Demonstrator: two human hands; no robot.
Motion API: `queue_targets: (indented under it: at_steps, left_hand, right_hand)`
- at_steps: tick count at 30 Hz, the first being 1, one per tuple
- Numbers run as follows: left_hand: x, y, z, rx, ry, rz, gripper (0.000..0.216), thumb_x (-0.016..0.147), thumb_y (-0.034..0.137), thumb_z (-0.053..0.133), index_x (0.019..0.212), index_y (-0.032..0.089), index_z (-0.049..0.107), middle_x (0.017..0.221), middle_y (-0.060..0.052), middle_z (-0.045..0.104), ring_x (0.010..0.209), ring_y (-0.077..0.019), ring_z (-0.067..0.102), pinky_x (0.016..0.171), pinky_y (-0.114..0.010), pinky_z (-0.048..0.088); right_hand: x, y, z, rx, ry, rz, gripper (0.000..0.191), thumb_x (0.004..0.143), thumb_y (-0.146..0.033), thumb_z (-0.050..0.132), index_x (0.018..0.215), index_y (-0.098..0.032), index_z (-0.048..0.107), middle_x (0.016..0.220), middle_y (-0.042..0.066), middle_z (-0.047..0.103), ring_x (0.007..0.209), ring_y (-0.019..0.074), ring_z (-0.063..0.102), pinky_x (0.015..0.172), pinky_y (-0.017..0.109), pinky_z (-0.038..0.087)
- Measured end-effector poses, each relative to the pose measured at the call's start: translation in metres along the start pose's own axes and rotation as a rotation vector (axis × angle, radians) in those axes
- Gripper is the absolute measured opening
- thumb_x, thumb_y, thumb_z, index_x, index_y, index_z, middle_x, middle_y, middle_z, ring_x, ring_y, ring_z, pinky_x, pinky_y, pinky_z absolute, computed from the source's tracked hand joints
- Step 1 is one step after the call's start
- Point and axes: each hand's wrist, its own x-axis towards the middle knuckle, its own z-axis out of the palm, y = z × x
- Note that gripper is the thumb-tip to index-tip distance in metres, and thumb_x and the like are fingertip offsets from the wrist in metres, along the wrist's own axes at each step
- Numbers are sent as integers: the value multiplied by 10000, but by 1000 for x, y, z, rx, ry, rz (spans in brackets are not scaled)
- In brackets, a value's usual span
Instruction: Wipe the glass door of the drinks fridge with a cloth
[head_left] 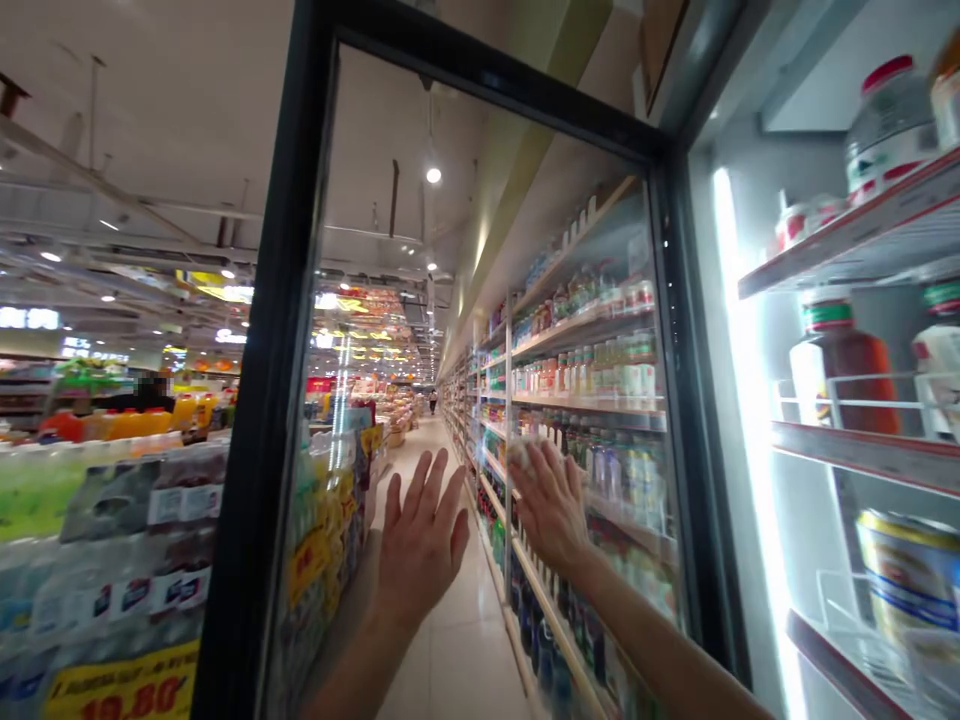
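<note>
A glass fridge door [262, 400] with a black frame stands swung open in front of me. My left hand [421, 540] is open, fingers spread, palm toward the inside of the glass near its lower middle. My right hand [553, 505] rests on the glass a little to the right and higher, fingers together, pressing what looks like a small white cloth [525, 455] under its fingertips. Both forearms reach up from the bottom of the view.
The open fridge [750, 420] at right is lit and holds a red-brown juice bottle [844, 360], a printed can [907, 570] and jugs on white wire shelves. Through the glass, a long aisle runs past chilled drink shelves [592, 400]. Stacked water packs [112, 560] with yellow price signs stand left.
</note>
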Motion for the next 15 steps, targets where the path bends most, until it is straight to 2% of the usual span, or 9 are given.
queue_targets:
  at_steps: [1,4,5,8,9,10,13,14,15]
  left_hand:
    - [0,0,1,-2,-1,0,401,849,241,488,1245,180,491,1322,-122,502,1309,-228,359,1112,-433,177]
    - [-1,0,2,-3,-7,-7,405,853,257,489,1250,179,487,1328,-119,498,1311,-229,355,1117,-432,165]
    - [-1,1,2,-3,-12,-11,408,854,263,488,1253,180,485,1330,-117,496,1310,-230,356,1116,-434,166]
    - [0,1,1,6,-15,-18,413,857,269,487,1259,175,480,1333,-120,492,1306,-236,361,1111,-440,178]
    - [0,2,0,16,-14,-12,409,858,261,484,1257,173,482,1331,-119,493,1306,-235,362,1110,-437,179]
    - [0,2,0,29,-12,-3,404,858,248,481,1254,171,485,1329,-118,496,1307,-234,361,1110,-433,179]
    - [2,2,-1,60,-10,19,402,861,223,471,1258,164,481,1327,-112,499,1313,-229,349,1112,-425,173]
    - [2,3,-1,63,-10,20,406,863,224,466,1264,161,475,1325,-112,500,1314,-228,348,1113,-426,170]
    - [2,3,-1,63,-11,19,411,865,230,463,1270,157,468,1323,-113,502,1314,-228,349,1114,-428,167]
  right_hand:
    - [-1,-1,0,-19,32,54,588,893,-227,354,1433,-345,156,1491,54,271,1381,265,214,1074,532,240]
    - [-3,-4,1,-84,187,387,585,903,-235,320,1448,-279,114,1510,115,193,1385,301,178,1045,553,268]
    - [-3,-6,1,-79,175,382,591,902,-234,321,1450,-278,103,1513,114,184,1387,301,168,1047,548,268]
    - [-8,-15,3,-15,23,48,610,887,-219,359,1439,-335,125,1496,61,251,1384,272,194,1076,520,230]
    - [-10,-16,3,-10,10,3,605,886,-213,364,1433,-350,145,1489,52,271,1380,266,210,1077,517,225]
    - [-11,-18,3,-19,40,44,594,888,-212,361,1430,-350,163,1487,56,274,1376,269,220,1072,520,229]
    - [-10,-20,4,-75,205,373,567,898,-224,337,1440,-280,178,1504,112,213,1377,303,202,1038,540,269]
    - [-10,-22,4,-68,190,370,570,896,-223,341,1441,-271,178,1506,113,207,1379,304,197,1039,535,272]
    - [-9,-24,4,-45,143,284,576,892,-220,352,1439,-281,182,1504,100,220,1380,297,200,1050,524,267]
